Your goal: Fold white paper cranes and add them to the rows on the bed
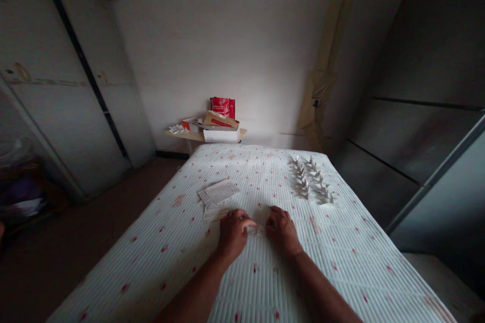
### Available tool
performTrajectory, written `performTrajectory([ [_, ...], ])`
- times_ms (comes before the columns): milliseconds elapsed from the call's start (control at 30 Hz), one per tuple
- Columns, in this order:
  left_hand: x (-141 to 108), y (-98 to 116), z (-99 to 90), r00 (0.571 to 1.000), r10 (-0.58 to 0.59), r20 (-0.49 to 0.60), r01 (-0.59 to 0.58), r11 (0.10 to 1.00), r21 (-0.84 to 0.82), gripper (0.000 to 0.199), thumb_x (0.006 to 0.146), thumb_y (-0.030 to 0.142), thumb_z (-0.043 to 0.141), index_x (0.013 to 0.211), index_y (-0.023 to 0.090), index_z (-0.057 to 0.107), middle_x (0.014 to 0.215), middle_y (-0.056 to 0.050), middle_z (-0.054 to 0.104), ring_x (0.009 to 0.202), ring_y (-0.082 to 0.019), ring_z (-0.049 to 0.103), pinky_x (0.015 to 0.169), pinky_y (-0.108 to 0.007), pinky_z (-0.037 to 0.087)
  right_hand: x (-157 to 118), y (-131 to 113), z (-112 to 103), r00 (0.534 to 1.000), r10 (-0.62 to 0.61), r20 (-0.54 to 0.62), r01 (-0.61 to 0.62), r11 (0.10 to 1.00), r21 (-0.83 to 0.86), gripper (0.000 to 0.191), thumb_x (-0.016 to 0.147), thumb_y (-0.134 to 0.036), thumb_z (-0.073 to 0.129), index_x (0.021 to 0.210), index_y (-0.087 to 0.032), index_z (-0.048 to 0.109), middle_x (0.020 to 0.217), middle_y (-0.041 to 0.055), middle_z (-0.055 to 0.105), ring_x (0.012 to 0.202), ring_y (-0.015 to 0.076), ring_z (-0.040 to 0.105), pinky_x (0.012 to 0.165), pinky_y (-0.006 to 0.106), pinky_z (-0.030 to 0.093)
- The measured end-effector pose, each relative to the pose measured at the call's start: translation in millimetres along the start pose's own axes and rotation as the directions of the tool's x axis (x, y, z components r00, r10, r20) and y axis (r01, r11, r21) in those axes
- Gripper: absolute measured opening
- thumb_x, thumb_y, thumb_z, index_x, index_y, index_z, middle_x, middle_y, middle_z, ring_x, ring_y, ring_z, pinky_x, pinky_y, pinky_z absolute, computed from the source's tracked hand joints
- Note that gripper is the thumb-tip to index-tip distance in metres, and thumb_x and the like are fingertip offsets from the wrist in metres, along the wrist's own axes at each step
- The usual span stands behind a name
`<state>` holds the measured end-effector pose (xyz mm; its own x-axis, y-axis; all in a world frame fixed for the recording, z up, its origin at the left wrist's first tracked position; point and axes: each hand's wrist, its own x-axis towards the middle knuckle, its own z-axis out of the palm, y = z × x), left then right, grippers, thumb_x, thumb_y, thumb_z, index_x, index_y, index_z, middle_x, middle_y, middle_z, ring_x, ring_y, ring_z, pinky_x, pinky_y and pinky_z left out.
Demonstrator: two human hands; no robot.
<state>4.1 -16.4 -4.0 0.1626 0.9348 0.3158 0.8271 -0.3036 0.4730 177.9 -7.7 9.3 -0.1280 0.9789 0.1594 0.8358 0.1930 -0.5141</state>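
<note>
Work looks part done, judging by the paper lying about. Left hand [235,232] and right hand [281,229] are apart from each other, a small paper piece [256,230] between them, low over the bed cover [257,282]. Left thumb and fingers are closed on its left end; right fingers are curled at its right end, can't tell if they pinch or just rest there. Piece looks partly folded, low and flattish, detail too blurred to say which fold

Done, as far as it shows: folded paper figures [303,180] beyond and to the right of the right hand, roughly two rows, all standing up with pointed bits, well apart from the hands. Exact count not clear, some overlap

Left over: printed sheets beyond and to the left of the left hand, an upper sheet [220,193] lying over lower sheets [215,212], the nearest edge just beside the left fingers. They're flat, apparently not folded yet; number can't be told

Far ahead of both hands, past the bed: small table [195,137] with a white box [222,136], red bag [226,107] and small white pieces [178,129], too small to tell if folded
</note>
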Motion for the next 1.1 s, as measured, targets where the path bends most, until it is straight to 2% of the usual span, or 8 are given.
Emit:
performTrajectory([
  [133, -1, 2, -1.0, 1.0, 0.026, -0.013, -0.026, 1.0, -0.011, 0.038, 0.067, -0.001, 0.054, 0.08, 0.03, 0.071, 0.091, 0.0, 0.06, 0.093, -0.016, 0.05, 0.085, -0.031, 0.036, -2, 1, -2, 1.0, 0.014, -0.011, -0.014, 0.999, 0.035, 0.016, 0.071, -0.013, 0.053, 0.077, -0.02, 0.065, 0.123, 0.0051, 0.053, 0.109, 0.0212, 0.049, 0.087, 0.031, 0.039],
  [267, -1, 4, -2.7, 0.999, 0.029, -0.017, -0.029, 1.0, -0.002, 0.035, 0.068, 0.0, 0.055, 0.08, 0.028, 0.071, 0.091, -0.001, 0.06, 0.092, -0.017, 0.051, 0.084, -0.03, 0.036, -6, -8, 2, 0.997, 0.04, -0.062, -0.036, 0.997, 0.064, 0.013, 0.072, -0.02, 0.058, 0.081, -0.022, 0.065, 0.131, 0.0048, 0.047, 0.114, 0.0234, 0.045, 0.087, 0.035, 0.038],
  [367, -1, 4, -1.4, 0.998, 0.043, -0.037, -0.042, 0.999, 0.012, 0.033, 0.069, 0.001, 0.055, 0.08, 0.028, 0.071, 0.091, -0.001, 0.061, 0.091, -0.017, 0.051, 0.084, -0.03, 0.036, -9, -17, 6, 0.999, 0.018, -0.048, -0.018, 1.0, 0.011, 0.006, 0.071, -0.023, 0.061, 0.074, -0.024, 0.066, 0.131, 0.0027, 0.047, 0.115, 0.0265, 0.043, 0.088, 0.04, 0.035],
  [533, -2, 1, 2.1, 0.998, 0.038, -0.043, -0.038, 0.999, 0.017, 0.033, 0.068, 0.001, 0.056, 0.08, 0.029, 0.071, 0.091, -0.001, 0.06, 0.093, -0.017, 0.051, 0.085, -0.031, 0.036, -9, -21, 6, 1.0, 0.003, -0.016, -0.003, 1.0, -0.028, 0.009, 0.069, -0.019, 0.06, 0.072, -0.023, 0.066, 0.13, 0.0028, 0.048, 0.113, 0.0259, 0.044, 0.088, 0.04, 0.034],
  [667, -2, 0, 1.1, 0.999, 0.027, -0.034, -0.027, 1.0, -0.002, 0.036, 0.068, 0.0, 0.056, 0.081, 0.03, 0.071, 0.09, -0.001, 0.06, 0.092, -0.017, 0.051, 0.086, -0.031, 0.036, -9, -16, 1, 0.999, 0.03, 0.017, -0.029, 0.999, -0.024, 0.01, 0.069, -0.017, 0.058, 0.072, -0.021, 0.067, 0.131, 0.0041, 0.047, 0.115, 0.0255, 0.043, 0.087, 0.038, 0.036],
  [967, -2, -1, -2.1, 1.0, -0.004, -0.023, 0.004, 1.0, -0.01, 0.038, 0.066, -0.001, 0.056, 0.082, 0.03, 0.072, 0.091, -0.001, 0.06, 0.092, -0.017, 0.051, 0.085, -0.031, 0.038, -6, 7, -5, 0.998, 0.065, -0.014, -0.066, 0.997, -0.035, 0.01, 0.067, -0.016, 0.058, 0.068, -0.02, 0.067, 0.127, 0.0056, 0.051, 0.113, 0.0254, 0.047, 0.088, 0.037, 0.04],
  [1100, -2, 0, -1.1, 0.999, 0.019, -0.034, -0.019, 1.0, -0.007, 0.039, 0.066, -0.001, 0.055, 0.083, 0.03, 0.071, 0.091, 0.0, 0.06, 0.091, -0.016, 0.051, 0.084, -0.031, 0.038, 0, 17, -7, 0.996, 0.052, -0.077, -0.046, 0.996, 0.082, 0.014, 0.068, -0.012, 0.055, 0.069, -0.019, 0.067, 0.122, 0.0069, 0.055, 0.109, 0.0227, 0.052, 0.088, 0.034, 0.042],
])
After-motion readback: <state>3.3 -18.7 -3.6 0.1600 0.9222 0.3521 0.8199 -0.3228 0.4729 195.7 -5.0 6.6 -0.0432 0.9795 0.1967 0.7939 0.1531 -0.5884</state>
